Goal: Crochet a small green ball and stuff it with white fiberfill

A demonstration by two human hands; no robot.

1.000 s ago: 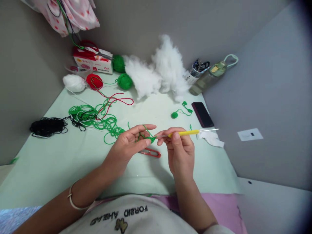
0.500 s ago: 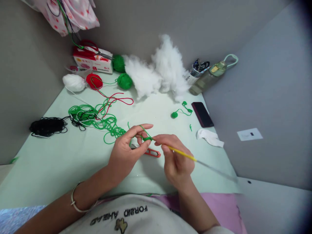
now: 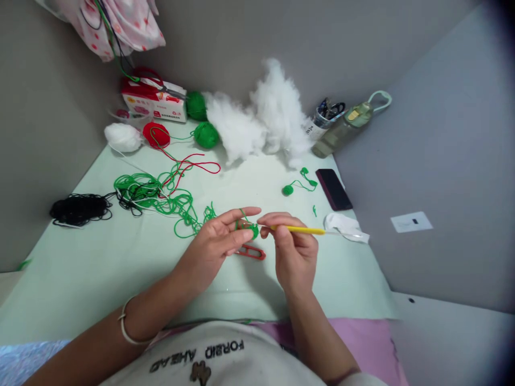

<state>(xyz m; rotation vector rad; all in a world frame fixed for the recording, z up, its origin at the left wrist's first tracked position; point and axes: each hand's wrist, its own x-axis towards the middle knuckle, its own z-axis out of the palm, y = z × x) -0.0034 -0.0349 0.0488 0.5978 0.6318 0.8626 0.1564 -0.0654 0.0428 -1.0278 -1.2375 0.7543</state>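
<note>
Between thumb and fingers, my left hand pinches a small green crochet piece, and green yarn loops over its raised index finger. My right hand is closed around the yellow handle of a crochet hook, held nearly level. The hook's thin metal tip reaches the green piece; whether it is through a stitch I cannot tell. Below my left fingers lies a red-orange utility knife, partly hidden by the hand. Tangled green yarn spreads to the left of my left hand.
Black yarn lies far left. White stuffing, green yarn balls, a red ball and a tissue box with scissors stand at the back. Right are a phone, bottle, and small green crocheted pieces.
The crochet hook has swung from a downward slant to nearly level. My left hand has turned, showing more of the green piece, and my right hand has shifted slightly.
</note>
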